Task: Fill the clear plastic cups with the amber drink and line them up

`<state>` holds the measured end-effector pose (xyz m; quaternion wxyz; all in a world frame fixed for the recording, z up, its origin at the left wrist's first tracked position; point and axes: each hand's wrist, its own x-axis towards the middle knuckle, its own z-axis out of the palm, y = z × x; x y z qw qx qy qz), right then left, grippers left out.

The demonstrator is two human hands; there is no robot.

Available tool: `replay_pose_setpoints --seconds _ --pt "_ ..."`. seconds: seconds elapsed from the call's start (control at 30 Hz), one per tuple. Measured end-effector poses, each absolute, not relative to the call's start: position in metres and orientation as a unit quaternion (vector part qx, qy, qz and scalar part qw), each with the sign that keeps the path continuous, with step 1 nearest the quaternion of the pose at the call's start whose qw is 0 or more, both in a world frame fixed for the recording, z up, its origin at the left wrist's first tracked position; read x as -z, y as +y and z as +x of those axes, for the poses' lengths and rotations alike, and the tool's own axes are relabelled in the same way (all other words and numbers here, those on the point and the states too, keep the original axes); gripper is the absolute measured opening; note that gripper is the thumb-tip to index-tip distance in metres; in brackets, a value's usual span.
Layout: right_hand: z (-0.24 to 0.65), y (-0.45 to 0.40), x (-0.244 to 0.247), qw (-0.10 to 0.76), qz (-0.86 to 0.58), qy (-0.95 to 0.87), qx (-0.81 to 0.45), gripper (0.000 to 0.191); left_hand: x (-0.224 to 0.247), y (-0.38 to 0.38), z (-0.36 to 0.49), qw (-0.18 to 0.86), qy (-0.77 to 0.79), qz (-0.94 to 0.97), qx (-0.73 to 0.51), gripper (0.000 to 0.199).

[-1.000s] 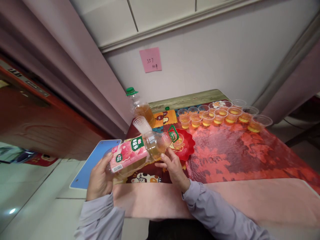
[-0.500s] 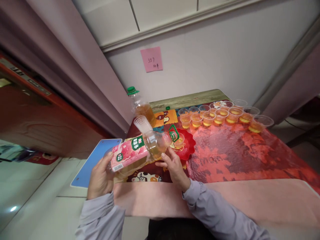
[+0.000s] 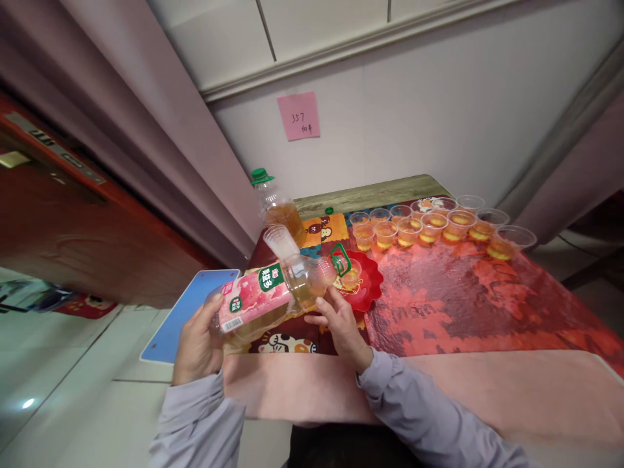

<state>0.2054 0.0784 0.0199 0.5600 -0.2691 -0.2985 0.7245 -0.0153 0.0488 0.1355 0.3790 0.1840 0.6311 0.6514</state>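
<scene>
A large clear juice bottle with a pink label lies tilted in my hands, its neck pointing right over a plastic cup. That cup stands on a red scalloped plate. My left hand is closed around the bottle's base. Beneath the neck, my right hand supports the bottle with its fingertips. A green handle ring hangs at the bottle's mouth. Pale yellow juice shows inside the bottle. Behind it stands a stack of clear cups, partly hidden by the bottle.
A second bottle with a green cap stands at the back left. Several filled plastic cups stand in rows at the back right. A loose green cap lies near the wall. A blue board is at the left.
The view has shifted slightly. Both hands and the tilted bottle keep nearly the same pose over the cup.
</scene>
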Motion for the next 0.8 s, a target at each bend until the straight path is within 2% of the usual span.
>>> replay_pose_setpoints --seconds 0.2,0.43,0.63,0.8 --pt "0.206 0.0784 -0.0208 0.557 -0.265 -0.307 -0.725 0.07 -0.1364 0.0487 -0.0141 0.379 0.633 0.175 -0.652 0.037" --pt "0.2054 0.0786 -0.0207 0.557 -0.274 -0.3 -0.725 0.074 -0.1408 0.0491 -0.0087 0.373 0.637 0.174 -0.652 0.026" --pt "0.2061 0.0787 -0.0213 0.554 -0.275 -0.298 -0.727 0.077 -0.1386 0.0492 -0.0089 0.369 0.637 0.175 -0.653 0.031" --pt "0.2056 0.0794 -0.0201 0.557 -0.276 -0.3 -0.724 0.075 -0.1378 0.0494 -0.0087 0.369 0.635 0.175 -0.656 0.027"
